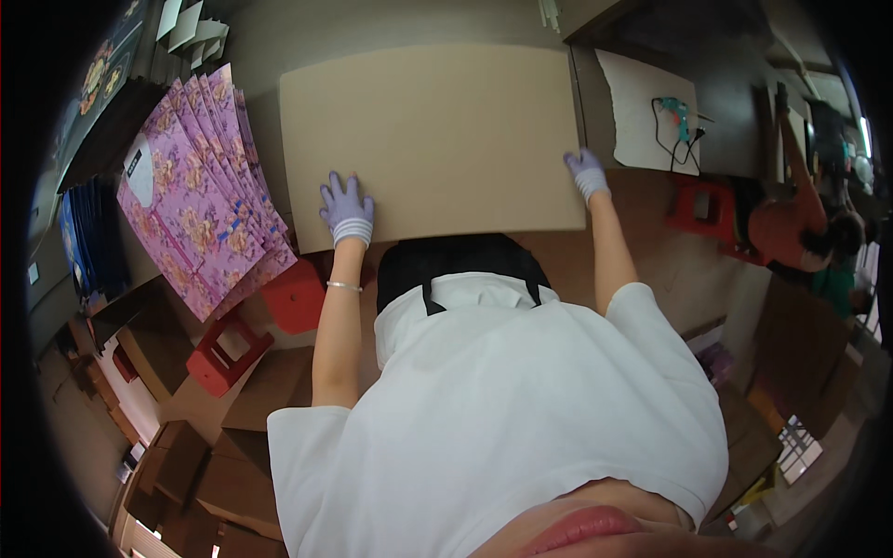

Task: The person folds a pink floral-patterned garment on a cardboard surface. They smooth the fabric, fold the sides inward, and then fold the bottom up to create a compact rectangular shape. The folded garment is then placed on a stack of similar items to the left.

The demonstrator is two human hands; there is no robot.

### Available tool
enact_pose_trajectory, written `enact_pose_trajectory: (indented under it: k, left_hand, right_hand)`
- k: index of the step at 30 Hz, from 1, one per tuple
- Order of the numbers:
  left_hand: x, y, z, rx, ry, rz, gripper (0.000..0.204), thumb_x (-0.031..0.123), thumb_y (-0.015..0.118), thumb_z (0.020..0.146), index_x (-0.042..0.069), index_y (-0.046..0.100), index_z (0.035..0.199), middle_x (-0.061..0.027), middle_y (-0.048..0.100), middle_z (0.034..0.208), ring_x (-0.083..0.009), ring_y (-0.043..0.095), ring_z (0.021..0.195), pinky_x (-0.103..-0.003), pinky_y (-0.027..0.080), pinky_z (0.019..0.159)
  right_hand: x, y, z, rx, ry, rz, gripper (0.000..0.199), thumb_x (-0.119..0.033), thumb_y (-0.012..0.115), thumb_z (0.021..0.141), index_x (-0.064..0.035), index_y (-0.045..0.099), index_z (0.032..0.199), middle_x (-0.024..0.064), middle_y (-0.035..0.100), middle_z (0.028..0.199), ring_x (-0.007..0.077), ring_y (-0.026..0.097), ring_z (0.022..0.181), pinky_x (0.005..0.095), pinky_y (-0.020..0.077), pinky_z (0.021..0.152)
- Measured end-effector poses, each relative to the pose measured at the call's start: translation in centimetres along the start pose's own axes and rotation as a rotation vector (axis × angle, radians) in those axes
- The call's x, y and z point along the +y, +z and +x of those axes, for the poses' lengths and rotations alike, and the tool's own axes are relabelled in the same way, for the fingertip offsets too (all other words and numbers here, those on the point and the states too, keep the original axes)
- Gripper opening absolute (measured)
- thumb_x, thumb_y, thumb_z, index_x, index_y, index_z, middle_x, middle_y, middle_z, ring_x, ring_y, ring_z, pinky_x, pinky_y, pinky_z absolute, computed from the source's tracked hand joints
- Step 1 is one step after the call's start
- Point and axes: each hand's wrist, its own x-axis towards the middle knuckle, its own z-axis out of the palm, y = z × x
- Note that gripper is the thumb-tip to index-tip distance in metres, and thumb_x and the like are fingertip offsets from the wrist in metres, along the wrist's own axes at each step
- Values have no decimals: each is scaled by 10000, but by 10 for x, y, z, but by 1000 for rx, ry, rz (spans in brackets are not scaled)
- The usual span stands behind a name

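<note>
The person is leaning over a large sheet of brown cardboard (433,139) that is lying flat on the tabletop (256,56), covering most of its middle. The left hand (347,209), in a pale purple glove, is pressing down open and flat, fingers spread, on the sheet near its near-left corner. The right hand (586,174), gloved alike, is resting at the sheet's right edge; whether its fingers are curling around that edge I cannot tell. The sheet is looking unfolded and uncut, so the work on it seems barely begun. A fanned stack of pink floral paper bags (200,186) is lying along the tabletop's left edge, just beside the sheet.
</note>
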Motion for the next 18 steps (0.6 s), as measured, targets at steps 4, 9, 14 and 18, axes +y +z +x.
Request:
enact_pose_trajectory:
  k: [4, 9, 14, 18]
  left_hand:
    - [3, 4, -24, -22, -31, 78, 712, 375, 684, 826, 211, 401, 1457, -117, 163, 1603, -400, 220, 1438, -586, 374, 1035]
    - [24, -11, -18, -120, -134, 151, 911, 493, 745, 762, 179, 320, 1504, -154, 141, 1601, -375, 202, 1450, -540, 368, 1060]
    - [41, -23, -20, -183, -148, 227, 1040, 533, 791, 700, 140, 281, 1517, -167, 144, 1594, -349, 200, 1455, -514, 353, 1081]
    - [39, -10, -17, -153, -150, 210, 1066, 509, 808, 689, 130, 263, 1523, -173, 126, 1600, -353, 186, 1461, -501, 350, 1083]
  right_hand:
    - [1, 3, -20, -42, 79, -34, 496, -375, 648, 843, -22, 600, 1188, 222, 642, 1192, 384, 600, 1125, 407, 462, 975]
    - [-85, -23, 29, 306, -240, -239, 359, -203, 547, 861, -88, 599, 1197, 173, 617, 1227, 345, 567, 1158, 433, 466, 973]
    - [-166, -21, 114, 229, -500, -520, 312, -111, 457, 895, -100, 616, 1163, 143, 623, 1221, 334, 587, 1137, 447, 481, 961]
    - [-203, -25, 182, 240, -348, -776, 291, -130, 478, 921, -55, 668, 1128, 184, 644, 1196, 346, 631, 1103, 462, 524, 910]
